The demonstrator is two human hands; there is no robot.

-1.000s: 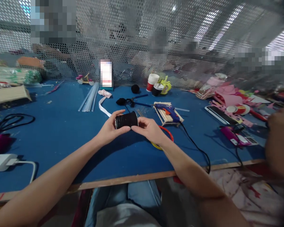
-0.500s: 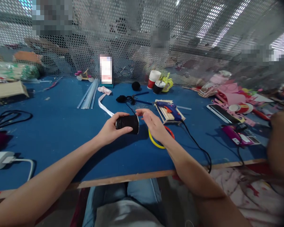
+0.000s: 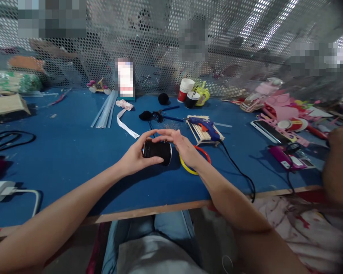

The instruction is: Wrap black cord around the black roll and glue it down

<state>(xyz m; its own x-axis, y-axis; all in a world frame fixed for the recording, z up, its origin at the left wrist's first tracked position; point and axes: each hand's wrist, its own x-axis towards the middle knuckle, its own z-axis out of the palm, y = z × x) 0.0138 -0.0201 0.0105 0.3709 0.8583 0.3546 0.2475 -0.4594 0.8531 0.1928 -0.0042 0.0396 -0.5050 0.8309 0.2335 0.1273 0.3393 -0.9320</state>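
My left hand (image 3: 135,156) is wrapped round a paper cup covered in black yarn (image 3: 157,151), its thumb along the near side. The cup lies tilted on its side just above the table, its white rim facing right. My right hand (image 3: 184,146) arches over the cup's top with its fingers stretched out, the tips meeting my left fingertips. Its thumb is hidden. A thin black strand runs from behind the fingers toward a black yarn bundle (image 3: 145,115) and pliers with blue handles (image 3: 171,119).
Behind my right hand lie red and yellow rings (image 3: 190,170) and a blue glue gun (image 3: 205,127) on a stick frame (image 3: 198,137). White ribbon (image 3: 125,127), clear glue sticks (image 3: 105,110), cups (image 3: 185,89) and a phone (image 3: 125,78) stand farther back. Another person's arm (image 3: 340,163) is at right.
My right hand has shifted left over the top of the cup, and its fingertips now meet those of my left hand. The cup has moved slightly right and down in view.
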